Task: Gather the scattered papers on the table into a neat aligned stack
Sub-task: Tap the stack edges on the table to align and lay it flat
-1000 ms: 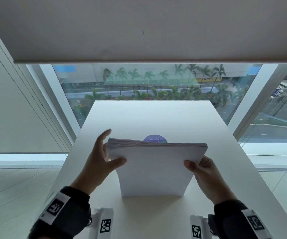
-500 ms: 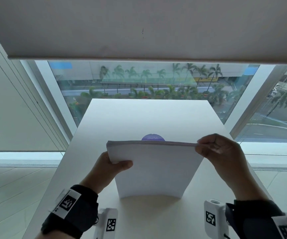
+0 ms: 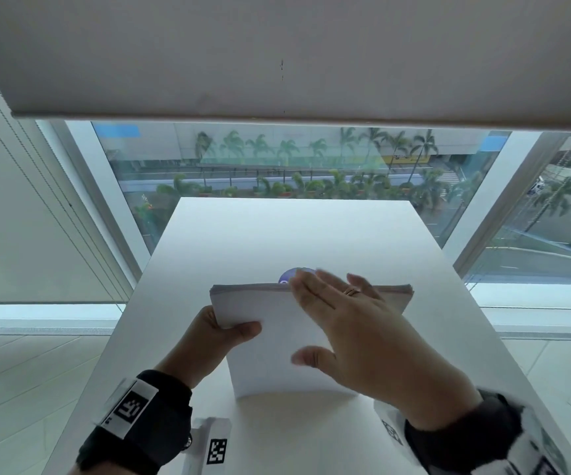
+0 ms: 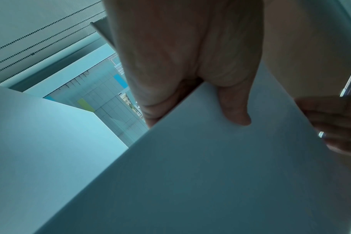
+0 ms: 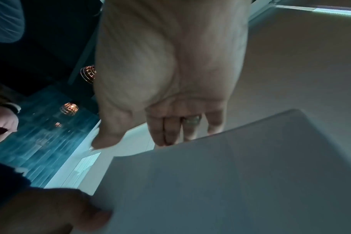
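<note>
A thick stack of white papers (image 3: 277, 354) stands on its lower edge on the white table (image 3: 277, 234), leaning toward me. My left hand (image 3: 219, 334) grips the stack's upper left side, thumb (image 4: 234, 110) on the near face and fingers behind. My right hand (image 3: 342, 313) is flat, fingers straight, laid over the stack's top edge near its middle. In the right wrist view the straight fingers (image 5: 170, 131) reach past the paper edge (image 5: 230, 174). The stack's far face is hidden.
A purple round sticker (image 3: 289, 275) lies on the table just behind the stack. The table's far edge meets a large window (image 3: 294, 166) under a lowered blind (image 3: 277, 56). Tiled floor (image 3: 20, 371) lies on both sides.
My right hand let go of the stack's upper right corner, opened flat, and moved left onto the middle of the top edge. The left hand keeps its grip on the left side.
</note>
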`<state>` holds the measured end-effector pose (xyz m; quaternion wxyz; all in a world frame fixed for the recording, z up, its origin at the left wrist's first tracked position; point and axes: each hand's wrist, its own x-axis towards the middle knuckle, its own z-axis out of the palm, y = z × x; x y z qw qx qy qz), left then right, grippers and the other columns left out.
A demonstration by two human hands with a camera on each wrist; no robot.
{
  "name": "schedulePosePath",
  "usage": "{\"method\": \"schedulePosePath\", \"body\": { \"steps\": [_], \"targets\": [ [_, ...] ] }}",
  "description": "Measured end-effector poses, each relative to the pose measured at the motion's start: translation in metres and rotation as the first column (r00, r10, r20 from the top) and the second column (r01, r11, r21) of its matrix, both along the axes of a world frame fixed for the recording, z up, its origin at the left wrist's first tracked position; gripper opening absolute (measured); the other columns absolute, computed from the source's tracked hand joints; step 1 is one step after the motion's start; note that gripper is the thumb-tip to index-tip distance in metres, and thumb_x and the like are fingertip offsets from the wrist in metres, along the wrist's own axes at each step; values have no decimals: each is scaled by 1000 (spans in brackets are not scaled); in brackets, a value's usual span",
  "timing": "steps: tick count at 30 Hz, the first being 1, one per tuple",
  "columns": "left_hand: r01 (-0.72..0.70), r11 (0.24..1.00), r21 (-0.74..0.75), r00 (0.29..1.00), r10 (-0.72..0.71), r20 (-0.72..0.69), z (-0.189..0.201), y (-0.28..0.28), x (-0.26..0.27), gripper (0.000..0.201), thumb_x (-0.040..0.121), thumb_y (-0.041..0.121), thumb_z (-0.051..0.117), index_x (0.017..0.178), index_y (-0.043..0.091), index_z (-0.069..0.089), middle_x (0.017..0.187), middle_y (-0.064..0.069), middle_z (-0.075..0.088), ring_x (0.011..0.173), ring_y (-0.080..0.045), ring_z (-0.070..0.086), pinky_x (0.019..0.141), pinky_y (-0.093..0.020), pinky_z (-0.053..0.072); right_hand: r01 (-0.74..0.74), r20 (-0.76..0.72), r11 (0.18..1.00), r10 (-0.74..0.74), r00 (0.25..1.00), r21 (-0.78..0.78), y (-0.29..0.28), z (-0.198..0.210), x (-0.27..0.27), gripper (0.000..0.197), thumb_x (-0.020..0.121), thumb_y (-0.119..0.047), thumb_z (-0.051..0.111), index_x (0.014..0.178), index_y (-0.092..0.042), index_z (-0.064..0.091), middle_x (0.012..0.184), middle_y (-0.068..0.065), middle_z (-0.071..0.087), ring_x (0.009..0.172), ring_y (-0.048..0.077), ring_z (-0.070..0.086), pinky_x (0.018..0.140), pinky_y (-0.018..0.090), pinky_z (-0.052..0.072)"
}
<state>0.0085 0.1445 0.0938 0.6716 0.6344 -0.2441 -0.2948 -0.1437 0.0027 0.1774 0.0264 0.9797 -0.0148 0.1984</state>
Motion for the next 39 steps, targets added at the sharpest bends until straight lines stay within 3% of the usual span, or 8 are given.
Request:
{"method": "schedulePosePath", "body": {
  "steps": [6, 10, 18, 23, 27, 30, 35, 39],
  "targets": [
    [0, 1000, -7, 1000, 0, 6, 2, 1, -3, 26, 61, 9, 67, 68, 31, 78, 71, 11, 76, 69, 2, 68, 66, -11, 53, 35, 167, 995, -50, 985, 93, -9, 10, -9, 78, 83, -47, 47, 148, -17, 16, 153, -6, 19, 140, 16, 29, 111, 36, 23],
    [4, 1000, -1, 1000, -4, 25, 4, 1, -4, 26, 61, 12, 68, 68, 35, 78, 70, 13, 75, 69, 4, 67, 66, -10, 53, 33, 26, 999, -33, 999, 3, -20, -13, -10, 66, 76, -46, 42, 135, -16, 44, 140, -3, 52, 127, 18, 52, 107, 41, 38],
    [-1, 1000, -12, 1000, 2, 29, 6, 1, -6, 33, 60, 10, 66, 68, 40, 77, 69, 16, 75, 67, 6, 67, 66, -9, 52, 190, 54, 975, -197, 979, 114, -45, -24, -30, 72, 73, -48, 43, 138, -19, 33, 143, -4, 47, 133, 18, 43, 104, 50, 39],
    [11, 1000, -10, 999, -11, 39, 6, 2, -7, 33, 61, 10, 65, 69, 40, 77, 69, 16, 75, 67, 7, 66, 66, -9, 52, 238, 332, 907, -356, 874, 347, -61, -13, -44, 76, 80, -40, 44, 145, -11, 18, 149, 2, 28, 139, 22, 21, 111, 39, 20],
    [4, 1000, -13, 999, -3, 43, 4, 1, -7, 32, 61, 10, 66, 69, 39, 77, 70, 15, 75, 68, 6, 67, 66, -9, 52, 199, 78, 918, -239, 968, 343, -61, -28, -46, 84, 76, -50, 40, 147, -30, 1, 155, -16, 1, 142, 6, 10, 115, 42, 23],
    [5, 1000, -5, 999, -5, 50, 4, 1, -7, 32, 61, 11, 66, 69, 39, 77, 70, 15, 75, 68, 6, 67, 65, -9, 52, 192, 100, 896, -251, 963, 401, -72, -40, -50, 85, 73, -52, 43, 149, -23, 18, 151, -17, 16, 137, -1, 18, 113, 39, 28],
    [2, 1000, -16, 999, -2, 39, 0, 2, -7, 31, 61, 10, 66, 70, 37, 77, 71, 14, 75, 69, 5, 68, 65, -9, 52, -10, 190, 424, -384, 904, 906, -81, -46, -50, 91, 57, -69, 64, 129, -67, 9, 143, -33, 23, 132, -1, 32, 110, 32, 29],
    [4, 998, -58, 1000, -4, 3, -5, 2, -7, 35, 44, 26, 86, 78, 30, 79, 80, 8, 77, 76, -2, 70, 69, -14, 54, -224, 232, 71, -453, 861, 972, -68, -79, -36, 93, 68, -17, 57, 148, -29, 11, 147, -20, 21, 139, 3, 21, 119, 41, 17]
  ]
}}
